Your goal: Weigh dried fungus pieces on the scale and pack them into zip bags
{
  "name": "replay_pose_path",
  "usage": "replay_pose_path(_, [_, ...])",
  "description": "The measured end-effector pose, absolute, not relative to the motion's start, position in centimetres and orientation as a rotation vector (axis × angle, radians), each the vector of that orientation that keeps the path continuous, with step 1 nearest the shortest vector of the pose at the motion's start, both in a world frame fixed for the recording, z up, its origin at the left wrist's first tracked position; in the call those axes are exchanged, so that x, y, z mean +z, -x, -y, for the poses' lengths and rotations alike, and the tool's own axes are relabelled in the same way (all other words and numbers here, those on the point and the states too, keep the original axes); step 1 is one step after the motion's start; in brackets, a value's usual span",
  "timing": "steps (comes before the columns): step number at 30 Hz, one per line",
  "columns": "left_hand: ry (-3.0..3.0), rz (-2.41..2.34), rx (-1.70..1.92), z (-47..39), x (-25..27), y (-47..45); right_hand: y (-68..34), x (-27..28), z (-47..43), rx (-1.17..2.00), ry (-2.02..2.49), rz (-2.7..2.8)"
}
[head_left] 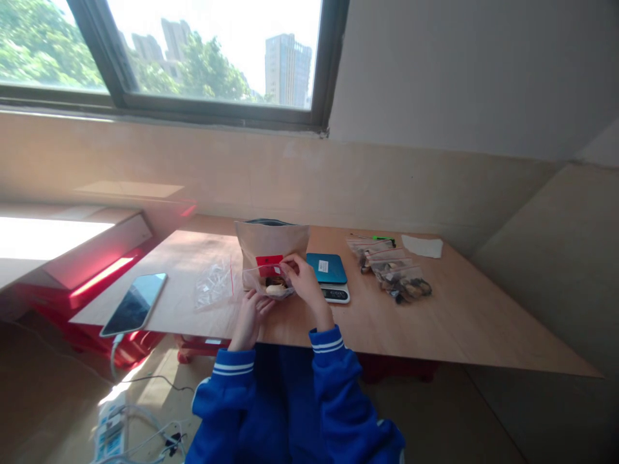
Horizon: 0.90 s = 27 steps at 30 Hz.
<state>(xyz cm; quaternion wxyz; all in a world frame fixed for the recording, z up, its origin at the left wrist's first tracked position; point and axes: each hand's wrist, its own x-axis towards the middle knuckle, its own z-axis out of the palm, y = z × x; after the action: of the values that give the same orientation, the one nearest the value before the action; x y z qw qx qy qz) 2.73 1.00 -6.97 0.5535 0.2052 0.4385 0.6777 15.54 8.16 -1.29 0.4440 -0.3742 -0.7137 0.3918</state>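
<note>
A small clear zip bag (271, 287) with pale and dark dried pieces in it is between my hands, near the table's front edge. My right hand (305, 278) pinches the bag's upper right edge. My left hand (247, 319) holds the bag at its lower left, fingers curled against the bottom. Directly behind stands a large brown paper pouch (247, 241) with a red label, its top gaping. Right of it lies a digital kitchen scale (337, 294) with a blue flat piece (316, 267) on top, bearing a white sticker.
Several filled zip bags (399, 277) lie at the right, near a green-and-black pen-like item (384, 238) and a white paper (422, 246). Clear empty bags (213, 283) are at the left. A phone (135, 303) with a cable overhangs the table's left edge. A power strip (111, 428) is on the floor.
</note>
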Motion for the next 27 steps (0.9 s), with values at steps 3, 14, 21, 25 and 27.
replay_pose_path(3, [-0.454,-1.049,1.542,-2.5,-7.1,-2.7,-15.8,-2.0,-8.3,0.937,0.928,1.836])
replay_pose_path(14, [-0.442,-1.077,1.532,-4.8,-8.0,-4.4,-16.0,-2.2,-5.3,0.423,1.081,1.666])
replay_pose_path(21, [-0.533,-1.116,1.680,-3.0,-8.6,-4.7,-15.7,-2.1,-4.4,0.655,1.022,1.966])
replay_pose_path(25, [-0.598,-1.177,1.732,-2.5,-9.0,-3.4,-15.2,-1.9,-5.5,0.637,1.056,2.134])
replay_pose_path(27, [-0.624,-1.204,1.733,-2.4,-9.3,-2.4,-14.8,-1.5,-6.0,0.569,1.060,2.237])
